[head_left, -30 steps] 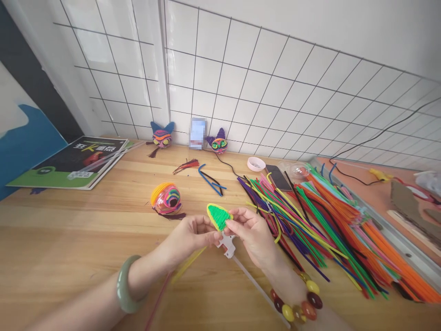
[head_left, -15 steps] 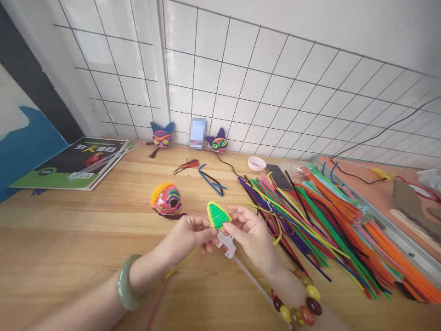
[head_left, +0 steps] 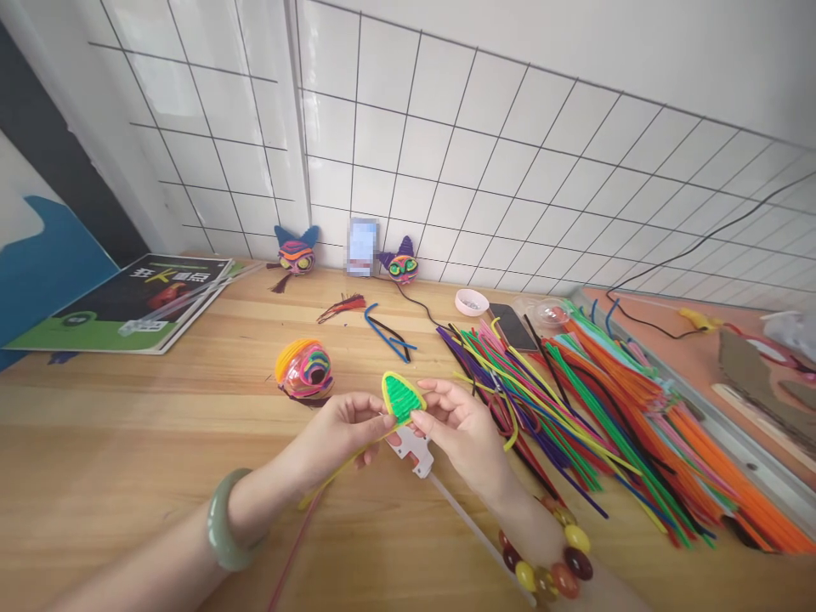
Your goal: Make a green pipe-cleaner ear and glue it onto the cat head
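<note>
A green pointed piece with a yellow rim (head_left: 401, 397) is held between both hands at the middle of the view. My left hand (head_left: 348, 432) pinches its lower left edge, and a yellow stem (head_left: 341, 470) trails from there under the fingers. At the right edge, my right hand (head_left: 460, 429) grips it with thumb and fingers. Below the hands lies a white glue gun (head_left: 417, 450), partly covered by them, with a pale stick (head_left: 468, 531) running toward the lower right. A round ball wrapped in orange and colored strands (head_left: 304, 370) rests left of the hands.
Many colored pipe cleaners (head_left: 592, 425) spread over the right side. Behind are two eared heads (head_left: 297, 252), a pink bowl (head_left: 472, 303) and a dark phone (head_left: 512, 327). Blue and black stems (head_left: 390, 334) lie beyond the hands; a magazine (head_left: 127, 302) is at left.
The left fingers have shifted slightly against the green piece, and more of the yellow stem shows beneath them. The whole view has moved slightly.
</note>
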A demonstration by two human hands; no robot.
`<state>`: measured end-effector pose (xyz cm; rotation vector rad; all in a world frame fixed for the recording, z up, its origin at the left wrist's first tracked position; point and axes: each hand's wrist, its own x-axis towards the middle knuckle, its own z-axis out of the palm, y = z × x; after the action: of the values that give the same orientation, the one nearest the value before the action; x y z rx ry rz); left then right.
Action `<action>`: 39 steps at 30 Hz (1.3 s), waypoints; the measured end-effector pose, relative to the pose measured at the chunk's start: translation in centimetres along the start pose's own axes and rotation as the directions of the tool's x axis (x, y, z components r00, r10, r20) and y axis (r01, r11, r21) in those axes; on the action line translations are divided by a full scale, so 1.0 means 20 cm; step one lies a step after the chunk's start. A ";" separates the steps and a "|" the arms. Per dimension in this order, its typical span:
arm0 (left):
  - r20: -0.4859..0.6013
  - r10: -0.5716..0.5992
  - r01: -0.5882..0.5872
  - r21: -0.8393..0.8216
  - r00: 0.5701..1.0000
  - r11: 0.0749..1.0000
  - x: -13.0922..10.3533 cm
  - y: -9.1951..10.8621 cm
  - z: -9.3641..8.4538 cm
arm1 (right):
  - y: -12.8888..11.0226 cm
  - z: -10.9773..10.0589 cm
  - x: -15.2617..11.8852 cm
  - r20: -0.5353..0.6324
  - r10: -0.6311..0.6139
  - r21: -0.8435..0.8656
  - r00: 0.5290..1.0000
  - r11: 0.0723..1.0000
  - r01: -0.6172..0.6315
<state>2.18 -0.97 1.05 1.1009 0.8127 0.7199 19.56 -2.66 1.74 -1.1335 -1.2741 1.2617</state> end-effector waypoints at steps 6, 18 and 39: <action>0.007 -0.025 0.025 0.024 1.000 0.999 0.01 0.00 -0.01 | 0.02 0.00 0.00 0.008 0.002 -0.019 1.000 1.000 -0.002; 0.047 -0.039 0.036 0.050 0.998 0.998 0.02 0.00 -0.02 | 0.01 0.00 0.00 0.041 0.043 -0.019 0.998 0.999 -0.043; 0.016 -0.029 0.026 0.152 0.999 0.988 0.03 -0.01 -0.03 | 0.04 -0.02 0.01 0.012 0.067 -0.160 0.998 0.985 -0.064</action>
<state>2.06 -0.22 0.65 1.2285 0.8767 0.6318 19.85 -2.45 0.93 -1.2904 -1.3804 1.2366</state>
